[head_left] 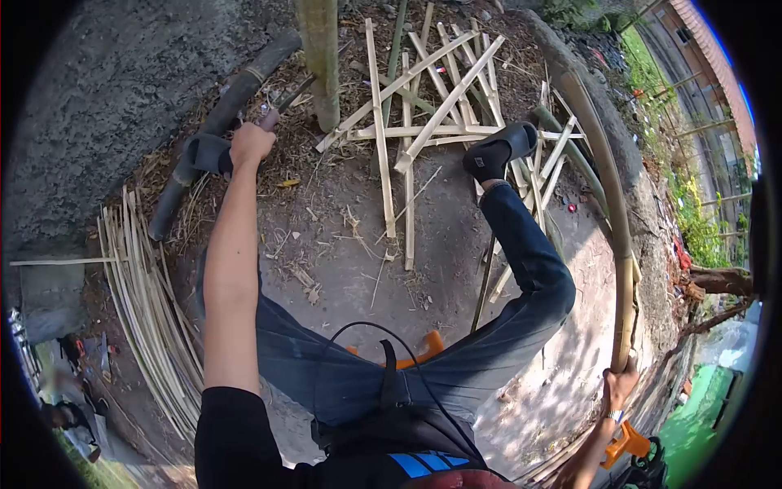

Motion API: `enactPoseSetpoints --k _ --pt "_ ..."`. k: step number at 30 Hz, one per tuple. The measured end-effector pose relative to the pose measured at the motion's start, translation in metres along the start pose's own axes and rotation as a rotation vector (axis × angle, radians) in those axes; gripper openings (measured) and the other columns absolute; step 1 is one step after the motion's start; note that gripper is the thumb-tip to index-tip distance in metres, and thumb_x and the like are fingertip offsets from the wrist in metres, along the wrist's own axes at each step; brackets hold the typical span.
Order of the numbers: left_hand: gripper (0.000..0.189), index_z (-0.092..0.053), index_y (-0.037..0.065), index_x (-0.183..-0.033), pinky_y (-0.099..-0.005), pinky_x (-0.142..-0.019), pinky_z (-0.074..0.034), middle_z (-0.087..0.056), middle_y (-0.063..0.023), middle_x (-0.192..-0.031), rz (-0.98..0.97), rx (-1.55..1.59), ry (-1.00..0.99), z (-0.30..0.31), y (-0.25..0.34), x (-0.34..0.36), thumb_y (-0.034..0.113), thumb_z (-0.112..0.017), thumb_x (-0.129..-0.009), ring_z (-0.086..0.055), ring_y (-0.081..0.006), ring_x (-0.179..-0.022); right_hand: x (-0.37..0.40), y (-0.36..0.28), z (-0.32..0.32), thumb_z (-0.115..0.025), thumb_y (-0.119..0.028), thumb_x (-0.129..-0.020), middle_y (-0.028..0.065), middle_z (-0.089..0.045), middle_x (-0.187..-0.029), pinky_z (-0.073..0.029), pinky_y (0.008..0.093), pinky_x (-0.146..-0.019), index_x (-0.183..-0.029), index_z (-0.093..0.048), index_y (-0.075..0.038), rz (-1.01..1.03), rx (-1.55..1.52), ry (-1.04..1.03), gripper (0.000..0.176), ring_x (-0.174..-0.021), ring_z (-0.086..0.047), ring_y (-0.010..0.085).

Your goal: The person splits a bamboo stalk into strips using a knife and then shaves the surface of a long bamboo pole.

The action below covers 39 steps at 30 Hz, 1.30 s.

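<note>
Right hand (621, 386) on bamboo pole (623, 269), left hand (251, 147) on knife (293, 95)

My right hand is closed around the near end of the pole, which stretches forward from it. My left fist clenches the handle, blade reaching towards the upright post (320, 65).

Pale split wooden strips (380, 122) are lying matt and fibrous on rough, dusty soil (326, 236). A smooth wooden pole (612, 179) is showing a faint sheen. Dark cloth jeans (525, 232) are looking soft, and the stone wall (106, 90) is appearing coarse and matt.
</note>
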State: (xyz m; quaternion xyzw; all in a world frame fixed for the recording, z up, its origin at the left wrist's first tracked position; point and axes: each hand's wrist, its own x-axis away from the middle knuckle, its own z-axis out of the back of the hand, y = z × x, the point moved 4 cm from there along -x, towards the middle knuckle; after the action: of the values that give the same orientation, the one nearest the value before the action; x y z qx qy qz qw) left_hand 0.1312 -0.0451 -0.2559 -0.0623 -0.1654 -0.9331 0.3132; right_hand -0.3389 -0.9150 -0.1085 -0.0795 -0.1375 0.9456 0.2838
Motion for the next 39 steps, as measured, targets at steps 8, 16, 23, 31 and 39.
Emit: enactPoseSetpoints --k 8,16,23,31,39 --pt "0.045 -0.072 0.003 -0.12 -0.0457 -0.101 -0.053 -0.07 -0.0225 -0.125 0.02 0.027 -0.024 0.004 0.001 0.006 0.028 -0.071 -0.083 -0.068 -0.036 -0.118 0.021 -0.167 -0.066 -0.068 0.0 -0.057 0.004 -0.054 -0.064 -0.045 0.0318 -0.058 -0.077 -0.055 -0.001 0.079 -0.128 -0.321 0.024 -0.059 -0.047 0.0146" --pt "0.041 -0.074 0.002 -0.115 -0.0459 -0.098 -0.053 -0.072 -0.0207 -0.121 0.004 0.071 -0.043 0.0 -0.014 0.01 0.026 -0.071 -0.081 -0.069 -0.0364 -0.115 0.044 -0.223 -0.126 -0.075 0.005 -0.059 0.0017 -0.056 -0.065 -0.049 0.0291 -0.055 -0.081 -0.058 -0.002 -0.147 -0.441 -0.577 0.028 -0.057 -0.055 0.0109" --pt "0.042 -0.074 0.002 -0.116 -0.046 -0.099 -0.054 -0.072 -0.0221 -0.121 0.001 0.091 -0.039 0.001 -0.014 0.008 0.026 -0.071 -0.082 -0.069 -0.0364 -0.115 0.042 -0.267 -0.147 -0.073 0.004 -0.064 0.0069 -0.062 -0.063 -0.05 0.0302 -0.045 -0.077 -0.057 -0.001 -0.253 -0.473 -0.57 0.021 -0.049 -0.062 0.0165" --pt "0.043 -0.074 0.002 -0.115 -0.0466 -0.099 -0.055 -0.072 -0.022 -0.121 -0.003 0.101 -0.007 -0.006 -0.019 0.015 0.026 -0.074 -0.08 -0.069 -0.0369 -0.115 0.038 -0.335 -0.178 -0.073 -0.005 -0.071 0.0073 -0.061 -0.063 -0.048 0.0295 -0.049 -0.078 -0.06 0.001 -0.159 -0.733 -0.751 0.016 -0.05 -0.06 0.0163" --pt "0.042 -0.074 0.0 -0.112 -0.0474 -0.096 -0.056 -0.073 -0.0236 -0.117 -0.006 0.112 0.001 -0.015 -0.031 0.015 0.026 -0.074 -0.08 -0.07 -0.038 -0.111 0.03 -0.388 -0.19 -0.071 -0.006 -0.073 0.0071 -0.061 -0.065 -0.05 0.0302 -0.049 -0.082 -0.059 0.0 -0.174 -0.727 -0.838 0.016 -0.05 -0.061 0.0176"
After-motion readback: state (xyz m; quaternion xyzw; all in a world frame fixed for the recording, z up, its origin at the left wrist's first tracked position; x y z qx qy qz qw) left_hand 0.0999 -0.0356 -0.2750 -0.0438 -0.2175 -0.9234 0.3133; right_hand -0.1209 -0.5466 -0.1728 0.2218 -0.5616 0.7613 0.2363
